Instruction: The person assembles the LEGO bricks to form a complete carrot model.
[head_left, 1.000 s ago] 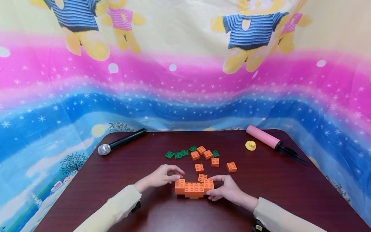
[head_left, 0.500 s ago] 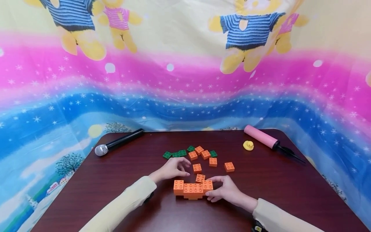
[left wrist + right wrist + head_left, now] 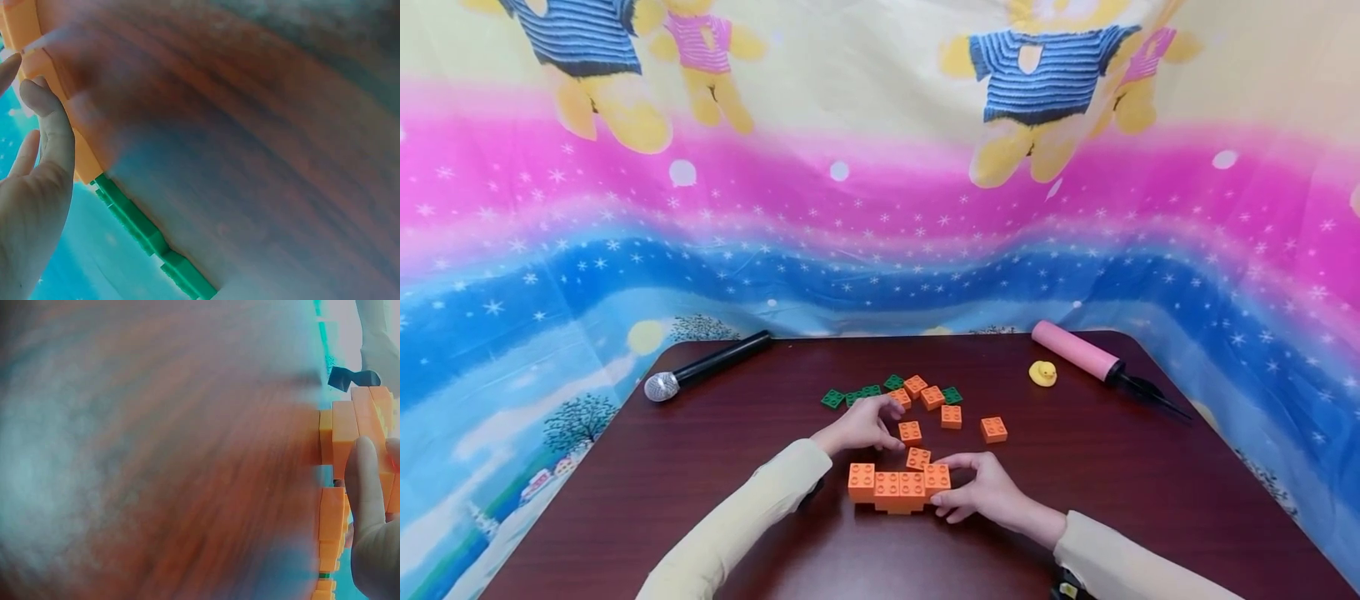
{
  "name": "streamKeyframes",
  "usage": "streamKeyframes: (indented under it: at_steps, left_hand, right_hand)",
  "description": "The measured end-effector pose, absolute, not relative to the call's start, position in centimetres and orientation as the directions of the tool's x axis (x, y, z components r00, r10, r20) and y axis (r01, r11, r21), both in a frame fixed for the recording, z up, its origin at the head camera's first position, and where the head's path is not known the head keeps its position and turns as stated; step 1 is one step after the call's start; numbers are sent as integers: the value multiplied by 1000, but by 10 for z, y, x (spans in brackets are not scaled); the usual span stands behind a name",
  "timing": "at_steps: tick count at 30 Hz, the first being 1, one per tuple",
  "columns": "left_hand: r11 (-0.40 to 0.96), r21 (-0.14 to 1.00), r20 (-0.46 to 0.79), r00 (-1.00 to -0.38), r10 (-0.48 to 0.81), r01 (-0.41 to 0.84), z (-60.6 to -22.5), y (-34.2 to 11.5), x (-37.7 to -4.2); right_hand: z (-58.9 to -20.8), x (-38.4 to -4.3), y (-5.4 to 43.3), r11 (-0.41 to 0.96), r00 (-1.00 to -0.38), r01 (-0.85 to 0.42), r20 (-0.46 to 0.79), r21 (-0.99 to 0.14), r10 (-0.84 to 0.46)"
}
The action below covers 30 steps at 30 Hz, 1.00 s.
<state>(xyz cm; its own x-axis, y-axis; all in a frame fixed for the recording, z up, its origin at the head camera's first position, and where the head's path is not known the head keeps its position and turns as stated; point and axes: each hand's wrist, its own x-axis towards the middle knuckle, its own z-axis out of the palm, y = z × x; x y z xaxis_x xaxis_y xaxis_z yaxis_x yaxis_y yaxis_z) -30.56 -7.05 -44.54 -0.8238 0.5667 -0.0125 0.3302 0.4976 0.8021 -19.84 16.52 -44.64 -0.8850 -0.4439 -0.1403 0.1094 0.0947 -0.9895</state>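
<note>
Head view. Left: black stick microphone with silver mesh head (image 3: 711, 365), lying slantwise on dark red-brown table (image 3: 700, 450). Centre: left hand (image 3: 867, 425), thumb and fingers parted, loosely bent, beside a loose square orange plastic brick (image 3: 910, 432); contact cannot be told. Lower centre: stepped assembly of studded orange plastic bricks (image 3: 898, 492), studs up, long axis left–right across the frame. Right hand (image 3: 985, 489) grips its right end between thumb and fingers. Farther right: small yellow duck (image 3: 1042, 373); pink cylindrical pump (image 3: 1078, 350), black nozzle toward lower right.

Left wrist view: side faces of green plastic bricks (image 3: 134, 215), seen mostly from above in head view. Right wrist view: assembly's side, narrowing stepwise toward its base.
</note>
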Motion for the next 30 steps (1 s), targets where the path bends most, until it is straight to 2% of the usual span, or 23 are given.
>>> streamKeyframes:
  at_steps: [19, 24, 30]
  left_hand:
    - [572, 748, -29, -844, 535, 336, -452, -64, -308]
    - [527, 785, -1, -850, 526, 325, -455, -71, -309]
    - [546, 753, 53, -860, 507, 368, -443, -81, -303]
  right_hand:
    - [-447, -199, 164, 101, -890, 112, -145, -989, -432]
    - [-449, -201, 164, 125, -894, 99, -143, -987, -424]
    - [-449, -200, 164, 151, -897, 71, -129, -986, -423]
